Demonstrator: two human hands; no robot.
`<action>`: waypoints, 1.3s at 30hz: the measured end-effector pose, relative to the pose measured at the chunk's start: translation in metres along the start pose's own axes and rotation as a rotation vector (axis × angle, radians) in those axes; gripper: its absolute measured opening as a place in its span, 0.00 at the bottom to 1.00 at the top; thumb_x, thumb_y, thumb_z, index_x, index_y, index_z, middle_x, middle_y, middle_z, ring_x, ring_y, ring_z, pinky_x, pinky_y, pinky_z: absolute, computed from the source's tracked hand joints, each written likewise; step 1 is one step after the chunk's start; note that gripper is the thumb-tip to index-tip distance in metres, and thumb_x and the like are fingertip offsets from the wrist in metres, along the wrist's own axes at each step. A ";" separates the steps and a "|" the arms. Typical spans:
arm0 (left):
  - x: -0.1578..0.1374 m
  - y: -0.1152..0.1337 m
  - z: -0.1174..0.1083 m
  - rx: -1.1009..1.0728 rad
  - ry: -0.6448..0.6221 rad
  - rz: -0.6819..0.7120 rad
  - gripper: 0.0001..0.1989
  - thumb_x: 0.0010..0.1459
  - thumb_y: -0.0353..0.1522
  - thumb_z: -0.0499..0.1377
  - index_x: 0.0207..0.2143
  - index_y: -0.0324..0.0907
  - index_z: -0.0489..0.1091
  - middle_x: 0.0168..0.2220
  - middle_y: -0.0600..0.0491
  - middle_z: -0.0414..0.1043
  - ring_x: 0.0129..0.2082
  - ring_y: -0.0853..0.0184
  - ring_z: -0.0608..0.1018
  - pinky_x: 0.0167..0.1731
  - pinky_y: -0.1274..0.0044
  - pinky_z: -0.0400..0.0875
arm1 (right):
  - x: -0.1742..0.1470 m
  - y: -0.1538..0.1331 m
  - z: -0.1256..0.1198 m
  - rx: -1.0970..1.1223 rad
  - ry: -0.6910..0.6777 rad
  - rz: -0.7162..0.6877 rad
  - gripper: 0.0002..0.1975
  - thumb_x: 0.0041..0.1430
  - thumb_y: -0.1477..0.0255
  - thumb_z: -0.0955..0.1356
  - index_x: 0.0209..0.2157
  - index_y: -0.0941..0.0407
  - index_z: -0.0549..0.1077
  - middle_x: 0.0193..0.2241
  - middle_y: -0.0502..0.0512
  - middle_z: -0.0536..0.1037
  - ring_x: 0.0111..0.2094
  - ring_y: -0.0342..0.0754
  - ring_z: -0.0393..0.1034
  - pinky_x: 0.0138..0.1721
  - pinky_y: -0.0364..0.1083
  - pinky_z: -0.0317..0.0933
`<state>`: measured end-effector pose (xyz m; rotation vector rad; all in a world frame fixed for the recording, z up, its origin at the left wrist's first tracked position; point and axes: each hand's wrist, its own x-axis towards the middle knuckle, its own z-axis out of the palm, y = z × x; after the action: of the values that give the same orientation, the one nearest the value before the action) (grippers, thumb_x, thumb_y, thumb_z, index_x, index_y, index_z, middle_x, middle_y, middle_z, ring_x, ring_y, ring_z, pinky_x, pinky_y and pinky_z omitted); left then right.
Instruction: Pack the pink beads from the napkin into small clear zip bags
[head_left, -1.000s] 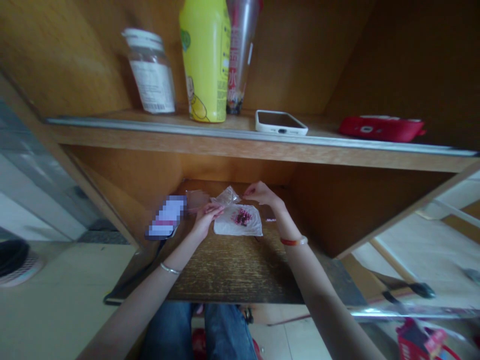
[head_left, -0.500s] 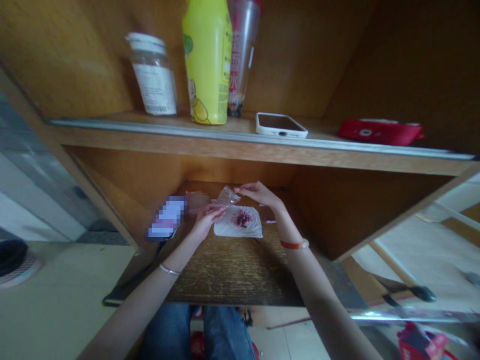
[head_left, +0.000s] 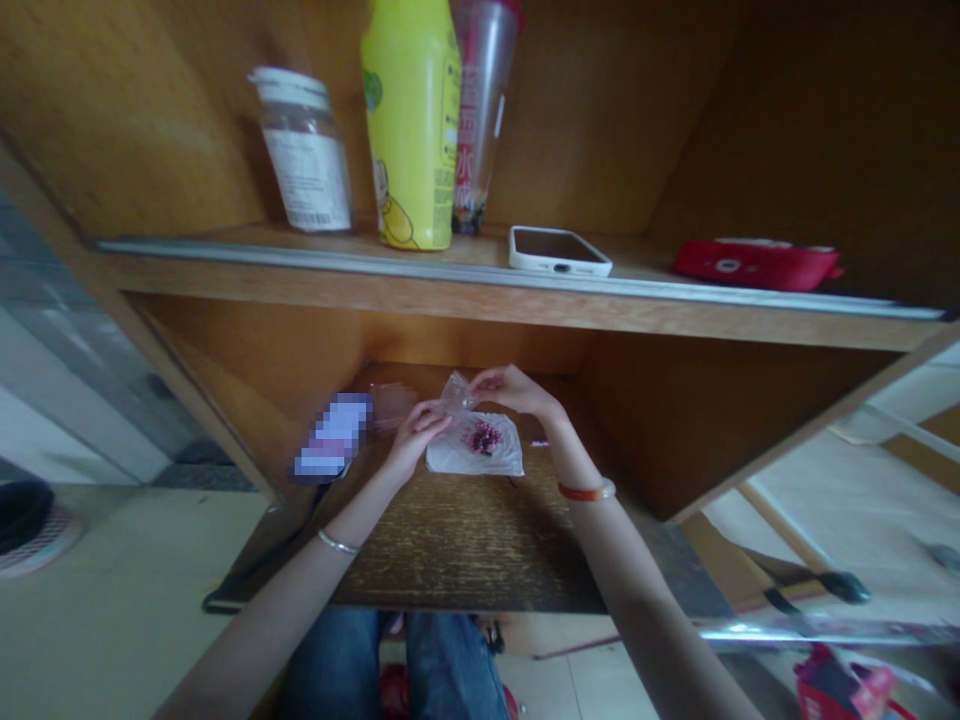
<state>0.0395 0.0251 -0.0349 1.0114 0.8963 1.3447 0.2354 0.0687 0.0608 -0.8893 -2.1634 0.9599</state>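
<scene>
A small clear plastic bag (head_left: 455, 391) is between my two hands at the back of the desk. My left hand (head_left: 417, 432) grips its lower left side with the fingertips. On the bag's right edge, the fingers of my right hand (head_left: 511, 389) are pinched. Just below lies a white sheet, perhaps tissue or a pouch (head_left: 457, 458), with a little heap of pink and dark beads (head_left: 484, 437) on it. What the bag contains, if anything, is too small to make out.
Left of my hands are another clear plastic piece (head_left: 391, 405) and a blurred-out phone (head_left: 334, 437). The shelf edge (head_left: 525, 290) overhangs the desk; a white jar (head_left: 307, 165), yellow bottle (head_left: 411, 130), clear cup (head_left: 484, 110), white phone (head_left: 559, 250) and red case (head_left: 757, 262) stand on it.
My left fingers have moved up onto the plastic bag and closed on it. My right fingers have come down slightly at its edge, and the bag stands more upright.
</scene>
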 end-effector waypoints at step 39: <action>-0.005 -0.002 0.005 0.148 -0.043 0.046 0.15 0.38 0.34 0.69 0.28 0.39 0.69 0.31 0.52 0.76 0.33 0.65 0.77 0.35 0.73 0.71 | 0.006 0.006 0.014 0.260 0.007 0.085 0.08 0.48 0.67 0.71 0.30 0.57 0.75 0.24 0.50 0.75 0.25 0.41 0.68 0.30 0.43 0.63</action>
<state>0.0443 0.0197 -0.0351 1.1766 0.9564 1.3044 0.2233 0.0713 0.0494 -0.8602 -1.9516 1.2449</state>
